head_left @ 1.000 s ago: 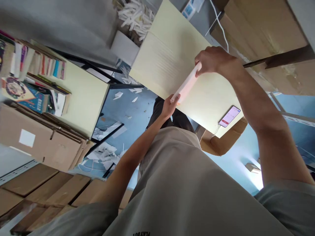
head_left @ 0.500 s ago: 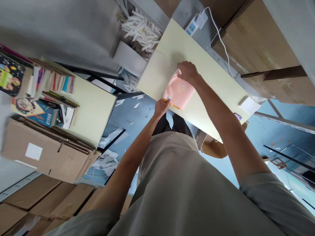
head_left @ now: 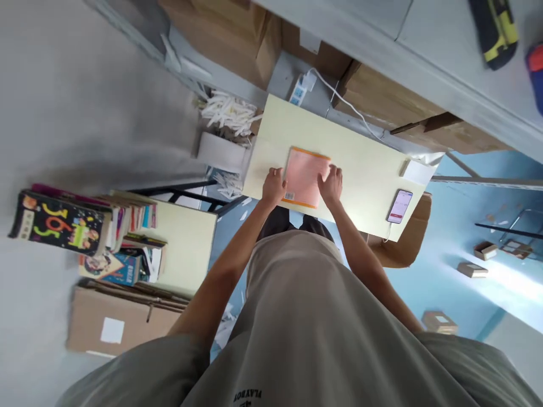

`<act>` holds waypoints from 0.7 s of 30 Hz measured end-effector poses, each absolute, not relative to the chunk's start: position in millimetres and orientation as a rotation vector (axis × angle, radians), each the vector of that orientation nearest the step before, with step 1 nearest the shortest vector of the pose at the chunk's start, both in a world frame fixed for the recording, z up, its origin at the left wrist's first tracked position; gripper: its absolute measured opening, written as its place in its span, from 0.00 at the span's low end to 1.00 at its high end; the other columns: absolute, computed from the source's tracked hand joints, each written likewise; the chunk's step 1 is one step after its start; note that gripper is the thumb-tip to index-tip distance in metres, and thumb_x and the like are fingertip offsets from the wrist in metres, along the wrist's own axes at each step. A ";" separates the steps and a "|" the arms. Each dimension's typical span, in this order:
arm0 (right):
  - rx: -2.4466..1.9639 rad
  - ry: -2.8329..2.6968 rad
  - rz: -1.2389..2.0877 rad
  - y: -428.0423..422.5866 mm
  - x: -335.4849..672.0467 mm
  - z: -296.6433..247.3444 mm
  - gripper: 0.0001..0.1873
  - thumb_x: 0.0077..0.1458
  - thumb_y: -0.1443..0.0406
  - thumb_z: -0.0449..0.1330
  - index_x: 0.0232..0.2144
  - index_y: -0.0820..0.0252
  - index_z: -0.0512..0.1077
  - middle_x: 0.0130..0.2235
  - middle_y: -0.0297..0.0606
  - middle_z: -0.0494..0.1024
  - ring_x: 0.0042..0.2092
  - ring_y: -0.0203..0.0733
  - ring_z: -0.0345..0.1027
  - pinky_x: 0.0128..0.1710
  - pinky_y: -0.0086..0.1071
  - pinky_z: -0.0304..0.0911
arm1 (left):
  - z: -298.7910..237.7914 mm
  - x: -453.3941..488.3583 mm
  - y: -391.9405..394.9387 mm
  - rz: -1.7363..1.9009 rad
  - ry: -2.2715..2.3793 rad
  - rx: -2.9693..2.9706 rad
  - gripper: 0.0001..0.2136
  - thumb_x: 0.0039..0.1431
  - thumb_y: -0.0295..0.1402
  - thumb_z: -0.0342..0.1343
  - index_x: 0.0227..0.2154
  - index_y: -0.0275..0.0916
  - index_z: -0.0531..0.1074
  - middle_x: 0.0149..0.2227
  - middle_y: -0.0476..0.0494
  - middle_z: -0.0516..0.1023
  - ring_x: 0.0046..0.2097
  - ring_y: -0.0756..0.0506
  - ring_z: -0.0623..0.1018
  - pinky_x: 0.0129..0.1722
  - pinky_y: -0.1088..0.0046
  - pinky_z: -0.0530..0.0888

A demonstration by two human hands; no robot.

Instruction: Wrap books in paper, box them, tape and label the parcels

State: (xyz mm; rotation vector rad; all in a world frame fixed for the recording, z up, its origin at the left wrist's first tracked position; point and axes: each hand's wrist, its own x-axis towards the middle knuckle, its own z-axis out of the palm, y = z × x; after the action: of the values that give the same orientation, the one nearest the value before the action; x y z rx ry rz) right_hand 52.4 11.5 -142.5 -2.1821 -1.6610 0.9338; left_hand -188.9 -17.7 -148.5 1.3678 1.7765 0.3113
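Note:
A pink book (head_left: 306,176) with orange strips along two edges lies flat and closed on the pale yellow table (head_left: 360,164). A small barcode label shows at its lower left corner. My left hand (head_left: 274,185) rests at the book's left edge, fingers loosely bent and the thumb close to the cover. At the right edge is my right hand (head_left: 331,183), its thumb over the cover and apart from the fingers. Neither hand is wrapped round the book.
A phone (head_left: 399,206) on a cable and a white box (head_left: 418,170) are at the table's right end. A power strip (head_left: 298,93) lies behind it. Stacked books (head_left: 63,220) stand on a second table at left. Above right, a shelf holds a utility knife (head_left: 496,34).
The pink book, previously lifted at its edges by both hands, now lies flat and squared to me. My right hand has come from its far edge to its right side. The view has shifted.

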 end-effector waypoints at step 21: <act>-1.914 -0.945 1.546 -5.5 47.5 -100.1 0.20 0.54 0.55 0.74 0.33 0.50 0.65 0.38 0.31 0.78 0.35 0.40 0.72 0.36 0.34 0.73 | -122.5 -168.8 22.0 0.241 1.884 1.098 0.14 0.68 0.25 0.57 0.53 0.37 0.80 0.55 0.33 0.87 0.57 0.40 0.87 0.61 0.65 0.80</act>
State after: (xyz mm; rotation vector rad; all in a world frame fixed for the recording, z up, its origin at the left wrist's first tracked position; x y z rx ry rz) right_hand 47.5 -5.5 -100.1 -1.9137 -0.9445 1.5458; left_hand -168.8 22.0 -122.5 1.0981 1.8835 0.2406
